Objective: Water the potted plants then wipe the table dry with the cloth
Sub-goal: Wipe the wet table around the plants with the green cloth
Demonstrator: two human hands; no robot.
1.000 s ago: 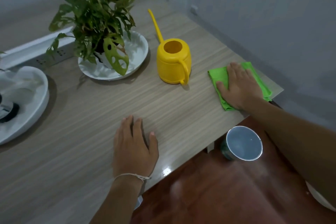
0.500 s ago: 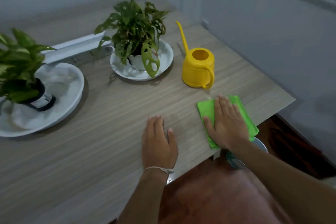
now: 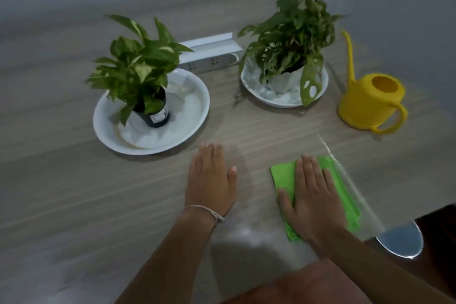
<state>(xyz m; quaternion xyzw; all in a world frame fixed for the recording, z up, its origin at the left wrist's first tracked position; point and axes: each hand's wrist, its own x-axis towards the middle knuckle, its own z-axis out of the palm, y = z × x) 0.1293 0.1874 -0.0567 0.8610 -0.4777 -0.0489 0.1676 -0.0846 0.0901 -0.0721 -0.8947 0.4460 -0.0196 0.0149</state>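
r hand (image 3: 312,198) + cloth (image 3: 283,175) slid left vs 0.5s ago | l hand (image 3: 209,184) flat on table (image 3: 74,192)

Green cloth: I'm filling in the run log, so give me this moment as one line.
phase: wiping | right hand: flat on green cloth | left hand: flat on table | yellow watering can: set down, upright

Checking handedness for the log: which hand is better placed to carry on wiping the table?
Right. The right hand lies flat on the green cloth; the left hand rests bare on the table.
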